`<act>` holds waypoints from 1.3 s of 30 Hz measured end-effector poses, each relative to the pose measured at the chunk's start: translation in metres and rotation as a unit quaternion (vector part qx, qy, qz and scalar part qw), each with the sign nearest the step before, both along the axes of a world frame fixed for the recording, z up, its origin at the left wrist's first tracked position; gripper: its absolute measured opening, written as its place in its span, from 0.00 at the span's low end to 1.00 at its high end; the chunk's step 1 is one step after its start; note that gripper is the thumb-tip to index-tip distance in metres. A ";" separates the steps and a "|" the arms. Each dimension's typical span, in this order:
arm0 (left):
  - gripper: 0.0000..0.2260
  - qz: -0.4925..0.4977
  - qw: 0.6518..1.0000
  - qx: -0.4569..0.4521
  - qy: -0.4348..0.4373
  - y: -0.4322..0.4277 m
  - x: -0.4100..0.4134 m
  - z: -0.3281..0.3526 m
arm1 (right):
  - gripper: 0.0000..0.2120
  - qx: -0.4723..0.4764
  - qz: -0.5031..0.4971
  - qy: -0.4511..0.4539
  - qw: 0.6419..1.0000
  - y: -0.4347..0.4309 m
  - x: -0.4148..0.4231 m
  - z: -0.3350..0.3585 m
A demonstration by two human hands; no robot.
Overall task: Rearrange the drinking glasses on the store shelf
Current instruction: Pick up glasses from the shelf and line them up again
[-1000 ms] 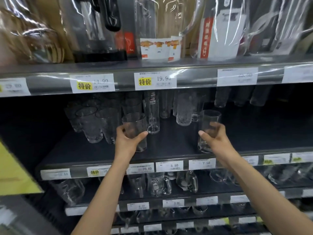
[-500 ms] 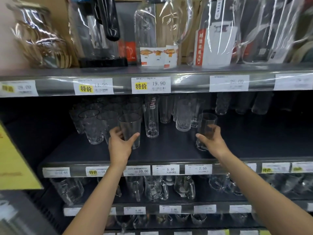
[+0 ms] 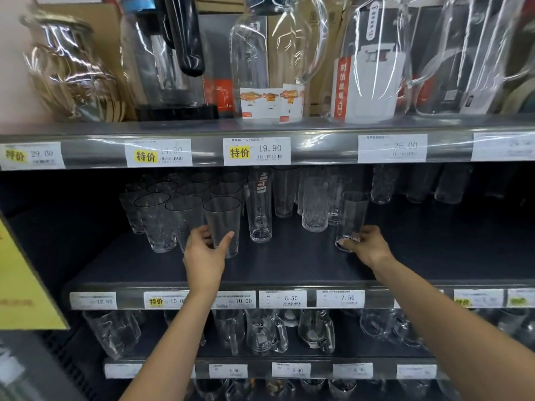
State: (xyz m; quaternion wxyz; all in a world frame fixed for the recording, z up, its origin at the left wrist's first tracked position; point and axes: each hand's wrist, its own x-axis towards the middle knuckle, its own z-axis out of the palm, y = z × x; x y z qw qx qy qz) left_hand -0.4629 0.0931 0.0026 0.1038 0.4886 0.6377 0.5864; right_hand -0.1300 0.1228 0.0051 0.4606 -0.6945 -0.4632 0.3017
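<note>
Head view: left hand grips tapered glass, right hand grips straight glass, both approx. down on shelf. Placing step, seemingly; next prob. release w/o nudging neighbour glasses.

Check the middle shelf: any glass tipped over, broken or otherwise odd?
Nothing stands out. The glasses on the middle shelf stand upright, none visibly broken. The left hand grips a tapered glass at the front of its cluster; the right hand grips a straight glass standing apart from the rows.
</note>
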 end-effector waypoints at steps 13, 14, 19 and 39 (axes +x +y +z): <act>0.23 0.010 1.000 -0.006 0.006 0.003 -0.003 -0.005 | 0.25 0.044 -0.006 -0.054 0.998 0.021 -0.005 -0.001; 0.23 0.010 1.000 -0.004 0.006 0.003 -0.003 -0.005 | 0.25 0.043 -0.006 -0.057 0.997 0.022 -0.005 -0.002; 0.23 0.006 1.000 -0.001 0.003 0.003 -0.003 -0.005 | 0.24 0.042 -0.022 -0.051 0.998 0.023 -0.003 -0.003; 0.22 -0.003 1.000 0.011 0.003 0.004 -0.002 -0.006 | 0.20 0.035 -0.025 -0.054 0.998 0.030 -0.001 -0.006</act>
